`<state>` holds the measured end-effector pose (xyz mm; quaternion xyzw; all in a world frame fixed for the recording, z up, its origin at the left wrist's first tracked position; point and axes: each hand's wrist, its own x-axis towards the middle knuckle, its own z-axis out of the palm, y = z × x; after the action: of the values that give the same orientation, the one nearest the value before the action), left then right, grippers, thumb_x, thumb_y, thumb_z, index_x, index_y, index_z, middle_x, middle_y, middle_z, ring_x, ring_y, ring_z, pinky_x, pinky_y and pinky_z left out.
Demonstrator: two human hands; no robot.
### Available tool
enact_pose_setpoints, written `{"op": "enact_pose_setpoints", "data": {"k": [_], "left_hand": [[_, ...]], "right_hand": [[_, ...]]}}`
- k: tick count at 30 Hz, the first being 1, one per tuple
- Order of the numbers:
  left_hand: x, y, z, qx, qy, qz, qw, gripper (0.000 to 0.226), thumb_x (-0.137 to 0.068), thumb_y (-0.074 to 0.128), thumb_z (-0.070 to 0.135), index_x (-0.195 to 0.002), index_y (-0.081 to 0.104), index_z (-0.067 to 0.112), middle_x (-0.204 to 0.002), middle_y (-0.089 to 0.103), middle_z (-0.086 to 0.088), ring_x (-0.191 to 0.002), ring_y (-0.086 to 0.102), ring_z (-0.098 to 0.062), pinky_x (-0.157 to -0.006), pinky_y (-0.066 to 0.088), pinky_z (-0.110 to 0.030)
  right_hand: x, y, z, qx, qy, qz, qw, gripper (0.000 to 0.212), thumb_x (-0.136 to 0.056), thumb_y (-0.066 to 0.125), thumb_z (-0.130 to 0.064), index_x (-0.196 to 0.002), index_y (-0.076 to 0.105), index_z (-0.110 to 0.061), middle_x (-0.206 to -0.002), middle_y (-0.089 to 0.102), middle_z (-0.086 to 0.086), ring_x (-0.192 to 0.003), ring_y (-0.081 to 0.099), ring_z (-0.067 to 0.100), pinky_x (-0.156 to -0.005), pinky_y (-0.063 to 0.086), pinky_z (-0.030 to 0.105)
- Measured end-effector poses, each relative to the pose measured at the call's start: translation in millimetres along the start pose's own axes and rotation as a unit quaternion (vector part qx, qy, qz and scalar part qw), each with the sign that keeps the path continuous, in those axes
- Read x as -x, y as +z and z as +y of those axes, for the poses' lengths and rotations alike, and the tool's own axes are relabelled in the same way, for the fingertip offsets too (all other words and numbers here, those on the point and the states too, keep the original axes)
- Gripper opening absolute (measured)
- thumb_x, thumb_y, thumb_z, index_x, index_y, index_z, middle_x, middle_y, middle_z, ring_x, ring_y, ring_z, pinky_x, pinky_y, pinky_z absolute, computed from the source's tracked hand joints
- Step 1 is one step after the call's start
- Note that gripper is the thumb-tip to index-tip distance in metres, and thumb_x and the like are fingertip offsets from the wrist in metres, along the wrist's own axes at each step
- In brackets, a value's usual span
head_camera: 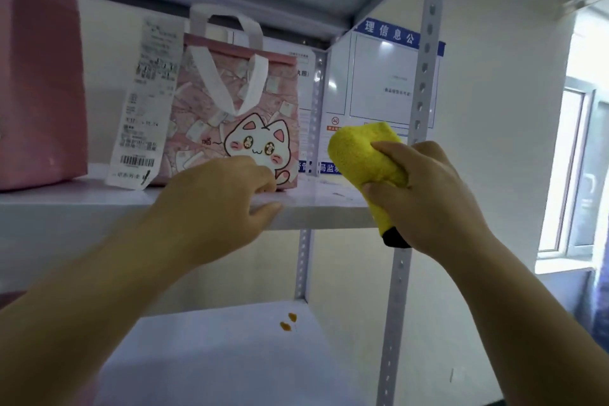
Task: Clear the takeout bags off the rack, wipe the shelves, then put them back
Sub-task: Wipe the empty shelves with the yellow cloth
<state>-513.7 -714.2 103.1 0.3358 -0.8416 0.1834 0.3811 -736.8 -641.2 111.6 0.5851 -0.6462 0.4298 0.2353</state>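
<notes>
Right hand [428,198] clenched round yellow cloth [362,155], held over shelf [82,208], left hand [224,194] rested on shelf edge, fingers curled against cat-print takeout bag [244,115], grip not discernible, pink bag [39,92] stood leftward.

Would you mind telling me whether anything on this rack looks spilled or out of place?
Yes: two small orange blobs sit on the lower shelf near its back right corner, possibly spilled sauce not yet wiped. Above, the receipt leans askew beside the cat bag, its end curled on the upper shelf.
</notes>
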Motion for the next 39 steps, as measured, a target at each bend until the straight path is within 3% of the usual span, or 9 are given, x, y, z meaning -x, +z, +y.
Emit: {"op": "enact_pose_setpoints", "data": {"k": [4, 8, 14, 18, 23, 26, 29, 34, 39], "left_hand": [[-12.0, -1.0, -5.8, -0.003, -0.01, -0.009, 1.0, 0.037, -0.076, 0.052, 0.053, -0.102, 0.064, 0.029, -0.087, 0.053, 0.016, -0.08, 0.051, -0.01, -0.065, 0.041, -0.029], [-14.8, -3.7, -8.0, -0.008, -0.011, -0.012, 1.0, 0.049, -0.07, 0.056, 0.057, -0.108, 0.064, 0.027, -0.102, 0.062, 0.011, -0.095, 0.058, -0.015, -0.076, 0.051, -0.038], [-10.9, -5.0, -13.3, -0.046, -0.015, -0.055, 0.997, 0.067, -0.064, 0.061, 0.064, -0.12, 0.057, 0.029, -0.115, 0.058, 0.01, -0.107, 0.053, -0.015, -0.088, 0.048, -0.04], [-3.0, -6.3, -27.8, -0.06, -0.032, -0.079, 0.995, 0.077, -0.062, 0.057, 0.071, -0.129, 0.047, 0.033, -0.128, 0.05, 0.014, -0.117, 0.046, -0.011, -0.095, 0.043, -0.033], [-6.1, 0.6, -31.0, -0.068, -0.032, -0.082, 0.994, 0.073, -0.068, 0.056, 0.07, -0.13, 0.043, 0.035, -0.126, 0.049, 0.015, -0.116, 0.044, -0.01, -0.098, 0.04, -0.033], [-11.6, 3.5, -30.0, -0.071, -0.029, -0.076, 0.994, 0.073, -0.068, 0.056, 0.07, -0.13, 0.043, 0.034, -0.126, 0.05, 0.014, -0.116, 0.044, -0.012, -0.099, 0.039, -0.036], [-17.0, 3.7, -28.8, -0.077, -0.03, -0.084, 0.993, 0.073, -0.068, 0.055, 0.07, -0.13, 0.042, 0.034, -0.126, 0.051, 0.013, -0.116, 0.045, -0.013, -0.1, 0.038, -0.039], [-21.9, 9.0, -19.4, -0.081, -0.005, -0.076, 0.994, 0.067, -0.072, 0.055, 0.065, -0.131, 0.041, 0.035, -0.126, 0.05, 0.014, -0.117, 0.043, -0.013, -0.099, 0.034, -0.037], [-30.8, 23.5, -7.0, -0.098, 0.061, -0.077, 0.99, 0.041, -0.084, 0.051, 0.049, -0.124, 0.049, 0.037, -0.119, 0.055, 0.015, -0.113, 0.044, -0.012, -0.095, 0.031, -0.039]], "right_hand": [[-22.8, 0.0, 3.0, 0.087, 0.004, -0.041, 0.995, 0.036, -0.085, 0.054, -0.033, -0.12, 0.051, -0.037, -0.12, 0.041, -0.001, -0.081, 0.05, 0.026, -0.068, 0.038, 0.033], [-33.7, 0.8, 2.4, 0.161, 0.01, -0.052, 0.986, 0.034, -0.083, 0.053, -0.027, -0.116, 0.054, -0.035, -0.117, 0.043, -0.001, -0.076, 0.044, 0.025, -0.064, 0.038, 0.032], [-33.4, 7.6, -10.1, 0.191, 0.016, -0.181, 0.965, 0.031, -0.087, 0.044, -0.038, -0.118, 0.049, -0.043, -0.11, 0.049, -0.001, -0.094, 0.054, 0.03, -0.08, 0.048, 0.04], [-43.3, 13.2, -20.0, 0.222, 0.043, -0.207, 0.952, 0.03, -0.088, 0.038, -0.043, -0.114, 0.052, -0.037, -0.106, 0.053, 0.001, -0.091, 0.054, 0.031, -0.082, 0.046, 0.038], [-65.2, 32.1, -26.8, 0.303, 0.045, -0.255, 0.917, 0.034, -0.092, 0.028, -0.037, -0.107, 0.055, -0.023, -0.095, 0.052, 0.001, -0.081, 0.047, 0.025, -0.064, 0.029, 0.032], [-81.2, 49.7, -23.9, 0.316, 0.048, -0.265, 0.91, 0.026, -0.09, 0.03, -0.031, -0.079, 0.049, -0.018, -0.075, 0.048, -0.001, -0.066, 0.045, 0.019, -0.058, 0.027, 0.03], [-93.3, 65.6, -20.8, 0.298, 0.056, -0.289, 0.908, 0.026, -0.091, 0.031, -0.034, -0.077, 0.045, -0.017, -0.072, 0.045, 0.001, -0.064, 0.044, 0.02, -0.068, 0.032, 0.034], [-91.3, 59.7, -20.1, 0.256, 0.04, -0.327, 0.909, 0.028, -0.091, 0.032, -0.038, -0.087, 0.046, -0.014, -0.079, 0.048, 0.001, -0.084, 0.05, 0.027, -0.076, 0.037, 0.038], [-83.3, 32.3, -25.6, 0.298, -0.003, -0.332, 0.895, 0.023, -0.089, 0.039, -0.032, -0.068, 0.041, -0.021, -0.074, 0.049, -0.002, -0.067, 0.047, 0.017, -0.073, 0.044, 0.036]]}}
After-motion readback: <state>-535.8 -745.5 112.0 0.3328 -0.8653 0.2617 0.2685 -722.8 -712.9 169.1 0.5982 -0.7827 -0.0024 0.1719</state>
